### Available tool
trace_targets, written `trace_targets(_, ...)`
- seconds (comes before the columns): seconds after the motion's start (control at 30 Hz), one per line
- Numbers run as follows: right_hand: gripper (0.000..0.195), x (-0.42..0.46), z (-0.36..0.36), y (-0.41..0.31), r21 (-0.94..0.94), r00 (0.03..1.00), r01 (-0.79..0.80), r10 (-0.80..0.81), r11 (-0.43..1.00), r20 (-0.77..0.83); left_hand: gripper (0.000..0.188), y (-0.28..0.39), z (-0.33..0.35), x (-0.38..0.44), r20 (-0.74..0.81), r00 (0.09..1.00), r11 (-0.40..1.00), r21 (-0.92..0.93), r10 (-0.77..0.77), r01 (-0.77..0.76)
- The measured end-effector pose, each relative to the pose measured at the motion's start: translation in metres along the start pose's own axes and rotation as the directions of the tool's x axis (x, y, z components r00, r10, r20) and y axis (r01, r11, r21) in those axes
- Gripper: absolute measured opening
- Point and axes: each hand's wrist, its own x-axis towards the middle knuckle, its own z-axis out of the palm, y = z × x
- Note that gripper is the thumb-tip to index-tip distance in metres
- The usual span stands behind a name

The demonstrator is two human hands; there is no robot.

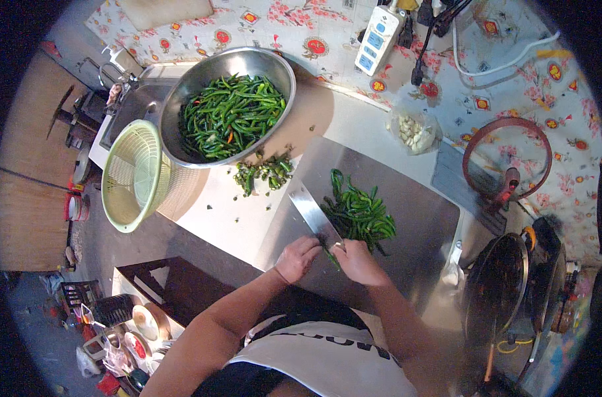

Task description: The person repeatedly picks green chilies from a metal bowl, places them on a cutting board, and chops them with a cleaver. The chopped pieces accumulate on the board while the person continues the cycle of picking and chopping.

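Note:
My right hand (358, 260) grips the handle end of a broad-bladed kitchen cleaver (313, 213). Its blade points away to the upper left, over the grey cutting board (420, 218). Close beside the blade, my left hand (297, 259) has its fingers pinched on a green chili pepper (333, 259); the fingers partly hide it. Just beyond the blade lies a pile of green chilies (363, 213) on the board. A big steel bowl (286, 111) full of whole green chilies (231, 116), a few reddish, stands at the upper left. Cut chili stems (266, 173) are heaped between bowl and board.
A pale green plastic basket (132, 173) stands by the sink (137, 109) at left. Garlic cloves in a plastic bag (414, 131) lie behind the board. Dark pans (497, 283) are at right, near a red ring-shaped stand (549, 154). A power strip (378, 42) hangs on the wall.

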Motion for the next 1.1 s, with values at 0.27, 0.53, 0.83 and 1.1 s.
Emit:
trace_targets(0.27, 0.027, -0.034, 0.012, 0.024, -0.024, 0.988, -0.059, 0.055, 0.998, -0.143, 0.028, 0.008, -0.008, 0.009, 0.017, 1.0, 1.0, 0.007, -0.026, 0.026)
trace_targets(0.53, 0.026, -0.065, -0.004, 0.028, 0.157, 0.89, -0.062, 0.125, 0.986, -0.439, 0.025, 0.009, -0.018, 0.022, 0.059, 0.998, 0.995, 0.097, 0.002, -0.008)
trace_targets(0.83, 0.034, -0.099, -0.02, 0.044, 0.208, 0.813, -0.313, 0.375, 0.927, -0.445, 0.017, -0.087, -0.157, 0.125, -0.754, 0.602, 0.911, 0.012, -0.262, 0.412)
trace_targets(1.1, 0.043, -0.106, -0.025, 0.027, 0.199, 0.821, -0.339, 0.392, 0.92, -0.415, 0.02, -0.066, -0.079, 0.112, -0.228, 0.901, 0.922, 0.029, -0.369, 0.385)
